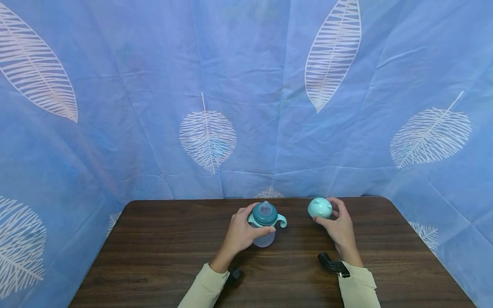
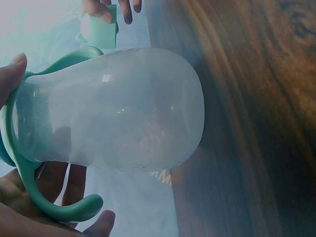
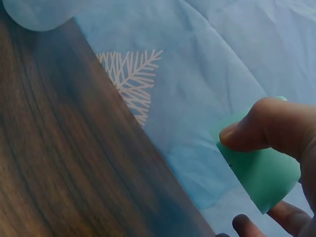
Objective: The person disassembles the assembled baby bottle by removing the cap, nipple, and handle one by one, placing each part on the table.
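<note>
In the head view, my left hand point(image 1: 244, 229) grips a baby bottle point(image 1: 265, 216) around its collar. The bottle has a dark teal ring, a clear nipple on top and mint side handles point(image 2: 74, 210). Its cloudy, see-through body point(image 2: 128, 111) fills the left wrist view, with the rounded base over the tabletop. To the right, my right hand point(image 1: 339, 224) holds a mint dome-shaped bottle cap point(image 1: 319, 208) with small bumps on it. Thumb and fingers pinch the cap's sides in the right wrist view, its straight rim edge facing the table.
A dark wooden table point(image 1: 173, 256) stretches below both hands. Behind it hangs a blue cloth point(image 1: 250, 141) printed with white leaves. Black straps point(image 1: 333, 265) sit around the wrists, over light sleeves.
</note>
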`<state>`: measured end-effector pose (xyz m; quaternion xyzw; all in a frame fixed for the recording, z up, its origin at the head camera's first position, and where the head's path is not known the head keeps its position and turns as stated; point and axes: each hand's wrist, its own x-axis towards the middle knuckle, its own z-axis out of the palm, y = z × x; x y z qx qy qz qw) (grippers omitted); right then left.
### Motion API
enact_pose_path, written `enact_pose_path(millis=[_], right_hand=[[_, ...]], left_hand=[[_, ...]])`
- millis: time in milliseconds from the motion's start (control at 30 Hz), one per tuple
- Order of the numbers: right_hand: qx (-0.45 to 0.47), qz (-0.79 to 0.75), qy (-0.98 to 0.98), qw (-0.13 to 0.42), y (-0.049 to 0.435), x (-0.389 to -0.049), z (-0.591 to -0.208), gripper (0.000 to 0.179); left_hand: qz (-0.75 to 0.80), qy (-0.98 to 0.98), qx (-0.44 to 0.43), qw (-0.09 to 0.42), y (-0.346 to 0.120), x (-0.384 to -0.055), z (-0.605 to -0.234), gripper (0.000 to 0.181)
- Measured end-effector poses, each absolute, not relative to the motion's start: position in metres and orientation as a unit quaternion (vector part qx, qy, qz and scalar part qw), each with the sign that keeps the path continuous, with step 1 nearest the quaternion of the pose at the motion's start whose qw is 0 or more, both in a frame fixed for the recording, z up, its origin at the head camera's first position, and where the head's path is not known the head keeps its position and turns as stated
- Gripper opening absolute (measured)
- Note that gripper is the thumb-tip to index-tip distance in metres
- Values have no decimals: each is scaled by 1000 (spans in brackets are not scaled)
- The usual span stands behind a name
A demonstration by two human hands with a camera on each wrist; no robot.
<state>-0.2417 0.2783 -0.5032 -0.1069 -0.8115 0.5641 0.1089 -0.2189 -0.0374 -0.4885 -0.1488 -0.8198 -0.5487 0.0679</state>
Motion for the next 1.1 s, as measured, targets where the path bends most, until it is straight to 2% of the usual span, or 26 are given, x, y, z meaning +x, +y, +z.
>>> enact_pose_path(millis=[533,1100], right_hand=[[-104,524,-838,111,282,-242,-515,75],[-105,518,-846,67,281,-239,-517,74]], left_hand=[[-542,-824,-149,65,-37,-219,-488,86],[-543,-824,-146,61,-38,-219,-486,85]])
